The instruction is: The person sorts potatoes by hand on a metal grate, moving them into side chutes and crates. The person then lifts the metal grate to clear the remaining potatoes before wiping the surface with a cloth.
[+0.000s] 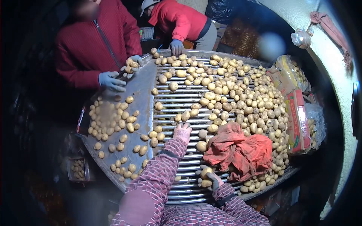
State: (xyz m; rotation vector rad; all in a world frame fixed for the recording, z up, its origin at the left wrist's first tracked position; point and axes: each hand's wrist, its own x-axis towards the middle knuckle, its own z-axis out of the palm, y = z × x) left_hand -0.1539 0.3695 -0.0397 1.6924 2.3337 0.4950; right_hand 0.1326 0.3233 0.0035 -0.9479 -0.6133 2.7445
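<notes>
My left hand [183, 132] reaches over the metal bars of the sorting rack [181, 96]. Its fingers stretch forward just short of a few potatoes [186, 115], and nothing shows in its grasp. Close to my body, my right hand [215, 182] is closed around potatoes [206, 173], two of them visible between thumb and fingers. A crumpled red cloth [239, 148] lies on the rack beyond that hand, partly covering the potato pile [260, 109] on the right. To the left, more potatoes [122, 124] are gathered on the flat metal sheet [139, 92].
Across at the left, a person in a dark red jacket holds potatoes in a gloved hand [134, 64]. Another person's gloved hand [176, 47] rests on the far edge. A banana box [298, 120] and bagged potatoes [299, 73] stand right; a crate [78, 169] sits below left.
</notes>
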